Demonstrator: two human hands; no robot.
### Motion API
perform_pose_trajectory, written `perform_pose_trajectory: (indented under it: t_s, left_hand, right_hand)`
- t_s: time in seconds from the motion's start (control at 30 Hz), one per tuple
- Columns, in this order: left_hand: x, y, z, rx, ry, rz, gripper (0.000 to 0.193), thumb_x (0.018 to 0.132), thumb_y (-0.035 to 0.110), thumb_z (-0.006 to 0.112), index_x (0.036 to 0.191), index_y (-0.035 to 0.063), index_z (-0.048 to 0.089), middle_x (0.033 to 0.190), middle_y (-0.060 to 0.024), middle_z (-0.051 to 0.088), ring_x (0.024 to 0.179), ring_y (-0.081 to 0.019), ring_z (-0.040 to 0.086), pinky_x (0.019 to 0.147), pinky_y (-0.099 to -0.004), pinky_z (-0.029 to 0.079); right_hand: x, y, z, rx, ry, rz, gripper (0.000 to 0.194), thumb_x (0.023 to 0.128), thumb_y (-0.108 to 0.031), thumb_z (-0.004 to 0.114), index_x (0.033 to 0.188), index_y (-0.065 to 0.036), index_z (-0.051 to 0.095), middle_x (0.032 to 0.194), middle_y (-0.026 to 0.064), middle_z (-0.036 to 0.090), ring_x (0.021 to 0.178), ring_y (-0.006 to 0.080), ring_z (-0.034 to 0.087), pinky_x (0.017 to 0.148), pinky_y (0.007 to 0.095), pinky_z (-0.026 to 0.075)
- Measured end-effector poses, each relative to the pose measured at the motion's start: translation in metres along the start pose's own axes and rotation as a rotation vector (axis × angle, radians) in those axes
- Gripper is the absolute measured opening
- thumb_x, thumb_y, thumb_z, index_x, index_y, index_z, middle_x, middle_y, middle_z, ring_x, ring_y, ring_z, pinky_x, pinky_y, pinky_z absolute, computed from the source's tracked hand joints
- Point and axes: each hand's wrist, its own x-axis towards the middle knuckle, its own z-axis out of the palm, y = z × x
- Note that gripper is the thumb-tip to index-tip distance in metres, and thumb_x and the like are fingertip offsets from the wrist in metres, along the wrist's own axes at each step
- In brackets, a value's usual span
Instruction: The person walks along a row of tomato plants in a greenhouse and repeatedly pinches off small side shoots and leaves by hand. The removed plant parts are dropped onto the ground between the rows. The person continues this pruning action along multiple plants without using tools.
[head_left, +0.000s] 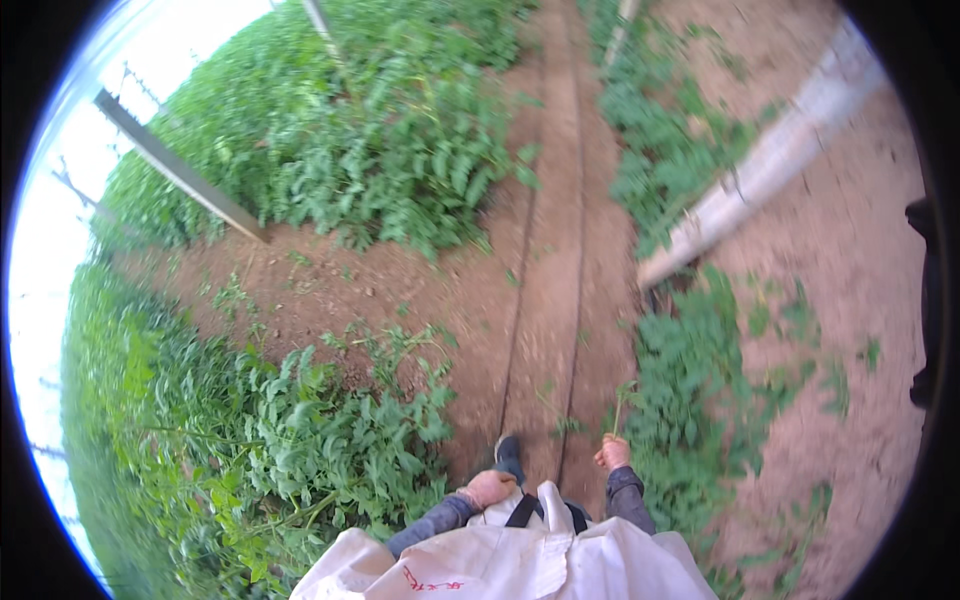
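My right hand (613, 452) is closed around a thin plant sprig (619, 412) with a few green leaves at its tip. It hangs beside the leafy plants at the right edge of the path. At my waist, my left hand (491, 487) lies against pale cloth (501, 511), its fingers curled downward; whether it grips the cloth is hidden. Below it a dark shoe (508, 452) shows on the dirt path (547, 337). My white garment (495, 559), bearing red writing, fills the bottom of the view, and a black strap (523, 511) crosses at the waist.
Dense green rows (337, 427) stand to the left, with bare soil (322, 277) between them. Two thin dark lines (579, 225), hoses or rails, run along the path. A pale slanting post (765, 169) and an earthen wall (847, 300) are at right; a grey post (180, 169) leans at left.
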Motion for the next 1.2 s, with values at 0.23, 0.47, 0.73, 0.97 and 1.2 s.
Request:
perform_pose_trajectory:
  t_s: [0.23,0.47,0.73,0.97,1.2]
  left_hand:
    - [0.02,0.006,-0.059,-0.155,0.268,-0.193,0.035,0.087,0.034,0.058,0.11,0.0101,0.072,0.105,-0.0176,0.07,0.101,-0.0319,0.067,0.092,-0.0364,0.051]
    - [0.044,0.017,-0.067,-0.521,0.377,-0.322,0.035,0.091,0.029,0.062,0.115,0.005,0.069,0.107,-0.0104,0.072,0.101,-0.0182,0.066,0.092,-0.0294,0.049]
    - [0.049,0.068,0.036,-0.61,0.27,-0.683,0.055,0.091,0.054,0.046,0.127,0.0165,0.064,0.128,-0.0125,0.063,0.12,-0.0295,0.058,0.103,-0.0384,0.043]
    - [0.075,0.114,0.206,-0.6,0.361,-0.894,0.047,0.089,0.041,0.042,0.13,0.0279,0.061,0.146,-0.0105,0.045,0.137,-0.0376,0.036,0.112,-0.0525,0.031]
    - [0.081,0.189,0.293,-1.653,0.884,-1.214,0.073,0.08,0.05,0.057,0.138,0.0063,0.051,0.154,-0.0197,0.031,0.145,-0.0388,0.018,0.119,-0.0451,0.014]
  right_hand:
    - [0.026,-0.204,0.14,-0.12,-0.428,-0.325,0.06,0.09,-0.032,0.068,0.138,-0.001,0.05,0.073,0.0056,0.065,0.056,0.0106,0.057,0.05,0.0251,0.046]
    - [0.064,-0.249,0.187,-0.312,-0.655,-0.326,0.066,0.087,-0.034,0.072,0.139,-0.001,0.049,0.089,0.0031,0.065,0.069,0.0083,0.056,0.06,0.0231,0.048]
    - [0.119,-0.236,0.168,-0.807,-1.01,-0.15,0.033,0.092,-0.025,0.066,0.117,-0.005,0.065,0.086,0.0074,0.071,0.062,0.0121,0.063,0.054,0.0247,0.049]
    - [0.154,-0.253,0.169,-1.025,-1.082,-0.166,0.025,0.092,-0.022,0.062,0.11,-0.004,0.064,0.08,0.0096,0.07,0.055,0.0143,0.06,0.045,0.028,0.047]
    - [0.116,-0.223,0.208,-1.3,-1.214,-0.289,0.03,0.088,-0.028,0.064,0.108,-0.006,0.062,0.086,0.0129,0.072,0.059,0.0208,0.065,0.048,0.0329,0.052]
